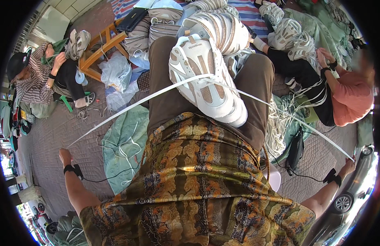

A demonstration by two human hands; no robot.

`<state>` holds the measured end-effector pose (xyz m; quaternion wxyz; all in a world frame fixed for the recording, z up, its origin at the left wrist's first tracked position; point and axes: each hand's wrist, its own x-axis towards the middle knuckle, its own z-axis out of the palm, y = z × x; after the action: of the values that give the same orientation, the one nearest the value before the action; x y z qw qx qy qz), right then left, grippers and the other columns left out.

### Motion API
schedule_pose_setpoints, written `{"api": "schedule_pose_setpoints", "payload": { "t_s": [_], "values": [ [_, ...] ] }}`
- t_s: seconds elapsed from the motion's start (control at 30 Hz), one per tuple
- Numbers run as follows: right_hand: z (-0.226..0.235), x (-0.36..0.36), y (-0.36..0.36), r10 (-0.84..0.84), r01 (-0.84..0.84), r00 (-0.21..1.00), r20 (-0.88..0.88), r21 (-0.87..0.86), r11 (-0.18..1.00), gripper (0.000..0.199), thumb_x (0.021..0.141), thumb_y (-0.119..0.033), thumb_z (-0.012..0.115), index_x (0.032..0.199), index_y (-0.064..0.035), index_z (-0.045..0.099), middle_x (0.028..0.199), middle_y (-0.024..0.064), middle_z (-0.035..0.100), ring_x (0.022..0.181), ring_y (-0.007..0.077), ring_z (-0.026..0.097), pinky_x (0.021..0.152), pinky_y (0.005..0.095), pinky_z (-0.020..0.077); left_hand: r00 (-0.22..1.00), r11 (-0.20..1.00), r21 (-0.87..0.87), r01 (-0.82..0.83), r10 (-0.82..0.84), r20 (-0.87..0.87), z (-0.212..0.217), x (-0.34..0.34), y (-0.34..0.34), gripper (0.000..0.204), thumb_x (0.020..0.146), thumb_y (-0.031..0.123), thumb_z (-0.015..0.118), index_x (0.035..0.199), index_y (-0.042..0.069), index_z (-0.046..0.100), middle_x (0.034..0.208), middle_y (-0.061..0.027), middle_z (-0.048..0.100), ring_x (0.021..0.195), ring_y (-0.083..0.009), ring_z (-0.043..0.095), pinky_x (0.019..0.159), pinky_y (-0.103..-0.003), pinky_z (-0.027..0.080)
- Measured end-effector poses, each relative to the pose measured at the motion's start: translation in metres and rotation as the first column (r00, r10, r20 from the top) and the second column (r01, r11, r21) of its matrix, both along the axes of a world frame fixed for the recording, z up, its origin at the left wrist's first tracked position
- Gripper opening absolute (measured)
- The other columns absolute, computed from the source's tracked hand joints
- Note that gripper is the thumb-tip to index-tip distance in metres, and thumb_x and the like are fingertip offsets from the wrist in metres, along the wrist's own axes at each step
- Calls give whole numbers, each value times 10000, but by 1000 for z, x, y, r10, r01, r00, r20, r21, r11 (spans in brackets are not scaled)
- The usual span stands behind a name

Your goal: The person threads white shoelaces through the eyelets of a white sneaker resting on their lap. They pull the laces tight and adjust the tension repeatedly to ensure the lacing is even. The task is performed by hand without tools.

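Note:
A white and beige sneaker (227, 104) rests across my thighs, its toe toward the far side. One flat white shoelace (136, 105) crosses over its upper and runs out to both sides in long, straight lengths. Far out at the left, my left hand (65, 157) is closed on one end of the lace. At the opposite side, my right hand (348, 166) pinches the other end, arm stretched wide. Both wrists carry black bands with a cable. Beyond my knees, more sneakers of the same kind (233, 30) lie stacked in curved rows.
Loose white laces (276, 135) are heaped by my right knee. A green cloth (126, 127) covers paving on the left. Beyond it stand a wooden stool (102, 51) and a clear plastic bag (115, 70). Co-workers sit left and right, sneakers near them. A parked car (343, 201) is behind my right arm.

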<state>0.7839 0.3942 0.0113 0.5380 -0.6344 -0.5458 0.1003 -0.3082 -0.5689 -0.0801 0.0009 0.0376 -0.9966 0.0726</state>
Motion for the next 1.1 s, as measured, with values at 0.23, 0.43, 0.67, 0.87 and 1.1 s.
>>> {"api": "schedule_pose_setpoints", "payload": {
  "t_s": [0.23,0.43,0.67,0.87,1.1],
  "values": [
    [40,-44,10,150,-117,964,-221,155,981,370,952,-199,494,1227,33,580,1094,141,645,987,209,642,837,345,536,987,988,54,-146,149,-65,-51,54,-12,186,818,76,553,649,19,608,628,-155,644,571,-270,666,512,-375,526],
    [-20,-288,46,774,-927,302,-556,19,375,357,969,-259,522,1182,27,534,1062,191,653,938,276,659,792,370,551,885,947,12,321,-295,-359,-48,61,47,187,819,124,578,960,18,640,853,-185,683,776,-367,680,659,-414,540],
    [-10,-596,-140,973,-995,4,-231,-97,-19,43,899,-60,596,901,-25,620,819,-3,598,765,85,565,706,229,455,660,304,708,637,-690,-297,28,165,380,146,965,108,530,1022,43,648,847,-73,690,738,-129,659,606,-294,547],
    [-27,-640,-184,981,-981,65,-185,-191,29,87,875,-66,674,909,-38,599,786,48,624,706,129,575,655,291,486,384,-137,786,602,-814,-436,72,266,518,171,1017,122,450,1088,0,546,940,-123,684,848,-198,699,759,-314,567],
    [-27,-637,-183,991,-979,121,-51,-172,110,98,868,-75,677,898,-33,594,758,104,637,661,169,585,628,306,485,204,-293,659,693,-797,-569,81,279,578,146,974,123,553,1018,8,633,779,-66,665,715,-131,654,663,-253,520]
  ]
}}
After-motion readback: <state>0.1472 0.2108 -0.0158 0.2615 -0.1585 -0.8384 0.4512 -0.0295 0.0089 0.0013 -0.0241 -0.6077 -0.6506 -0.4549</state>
